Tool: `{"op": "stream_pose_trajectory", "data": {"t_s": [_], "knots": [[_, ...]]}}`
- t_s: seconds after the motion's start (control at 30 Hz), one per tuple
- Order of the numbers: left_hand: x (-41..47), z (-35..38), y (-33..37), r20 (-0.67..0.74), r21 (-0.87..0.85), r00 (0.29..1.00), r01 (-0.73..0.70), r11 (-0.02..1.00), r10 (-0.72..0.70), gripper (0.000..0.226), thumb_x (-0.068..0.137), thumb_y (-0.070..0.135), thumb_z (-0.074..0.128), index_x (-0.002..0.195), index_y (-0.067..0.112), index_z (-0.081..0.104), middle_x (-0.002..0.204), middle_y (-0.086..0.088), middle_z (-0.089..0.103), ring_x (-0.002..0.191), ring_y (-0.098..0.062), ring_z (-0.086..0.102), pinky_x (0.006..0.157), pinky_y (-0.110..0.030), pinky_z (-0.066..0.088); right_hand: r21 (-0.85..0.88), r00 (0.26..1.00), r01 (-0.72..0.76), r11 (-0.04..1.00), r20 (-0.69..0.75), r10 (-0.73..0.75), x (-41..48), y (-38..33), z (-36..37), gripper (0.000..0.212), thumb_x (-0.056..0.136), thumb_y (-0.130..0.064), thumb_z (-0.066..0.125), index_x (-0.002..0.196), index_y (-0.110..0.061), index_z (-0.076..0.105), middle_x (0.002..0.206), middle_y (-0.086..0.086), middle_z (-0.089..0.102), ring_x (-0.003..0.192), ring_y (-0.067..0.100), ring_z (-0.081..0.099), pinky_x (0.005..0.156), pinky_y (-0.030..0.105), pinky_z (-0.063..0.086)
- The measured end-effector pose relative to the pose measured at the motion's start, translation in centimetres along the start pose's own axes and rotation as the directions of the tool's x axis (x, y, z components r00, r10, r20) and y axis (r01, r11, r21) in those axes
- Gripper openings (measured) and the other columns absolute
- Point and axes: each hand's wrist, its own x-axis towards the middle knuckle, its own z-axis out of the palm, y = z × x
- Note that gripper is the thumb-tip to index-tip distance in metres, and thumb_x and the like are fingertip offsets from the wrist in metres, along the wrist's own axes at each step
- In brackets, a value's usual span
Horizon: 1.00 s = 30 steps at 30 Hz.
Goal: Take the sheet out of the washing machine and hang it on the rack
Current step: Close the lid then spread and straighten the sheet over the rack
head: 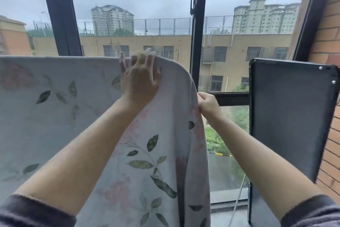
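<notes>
Sheet [73, 116], pale grey with green leaves and faint pink blossoms, hangs draped in front of the window. Its top fold runs from the left edge of the view to a rounded corner just right of the middle, and from there it falls out of the bottom of the view. Whatever carries it is wholly covered by cloth; it is probably the top bar of the rack.

The left hand [139, 77] lies flat on the fold near that rounded corner, fingers spread and reaching over the top, their tips blurred. The right hand [207, 103] is lower, at the sheet's right hanging edge, pinching the hem between thumb and curled fingers. Both forearms are bare, with dark sleeves [27, 212] at the bottom corners.

Right of the sheet and apart from it stands a dark flat panel [290, 116] with two screws at its upper right corner; its lower end is cut off. Beyond it is a brick wall [329, 33]. Dark posts of the window frame [196, 42] rise behind the sheet, the middle one bearing a handle [192, 6]. A thin pale cord [238, 197] slants down by the panel's foot. Outside stand a yellow building [230, 52] and tower blocks [112, 18] under grey sky. The sheet hides the window's lower left.
</notes>
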Motion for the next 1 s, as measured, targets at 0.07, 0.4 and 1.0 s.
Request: {"op": "stream_pose_trajectory", "data": {"t_s": [0.07,0.4,1.0], "knots": [[-3.7,0.1,0.3,0.005,-0.062,1.0,-0.007,0.998,0.008,0.053,0.091,0.032,0.041,0.141,0.017,0.037,0.151,-0.005,0.032,0.141,-0.026,0.025,0.116,-0.052,0.008,0.06,0.999,-0.009,0.998,-0.053,0.012,-3.5,1.4,0.3,0.027,0.093,-0.02,0.05,0.074,-0.007,0.065,0.07,0.001,0.063,0.066,0.012,0.054,0.062,0.032,0.044],[-27.9,4.9,3.7,0.576,-0.161,0.781,0.399,0.903,-0.242,0.042,0.089,0.019,0.053,0.13,0.017,0.049,0.148,-0.006,0.032,0.122,-0.027,0.047,0.101,-0.046,0.04,0.333,0.867,-0.457,0.825,-0.041,0.497,-21.6,14.3,1.2,0.02,0.097,-0.011,0.048,0.108,-0.017,0.063,0.105,0.002,0.069,0.098,0.016,0.065,0.067,0.021,0.049],[-38.3,11.5,11.4,0.882,0.102,0.207,0.793,0.6,-0.424,0.023,0.082,0.044,0.055,0.099,0.028,0.052,0.091,0.006,0.061,0.083,-0.022,0.058,0.07,-0.032,0.046,0.061,0.821,-0.562,0.825,0.162,0.547,-23.4,26.6,-0.1,0.014,0.09,-0.02,0.06,0.103,-0.022,0.063,0.103,-0.007,0.067,0.098,0.006,0.061,0.077,0.018,0.049]]}}
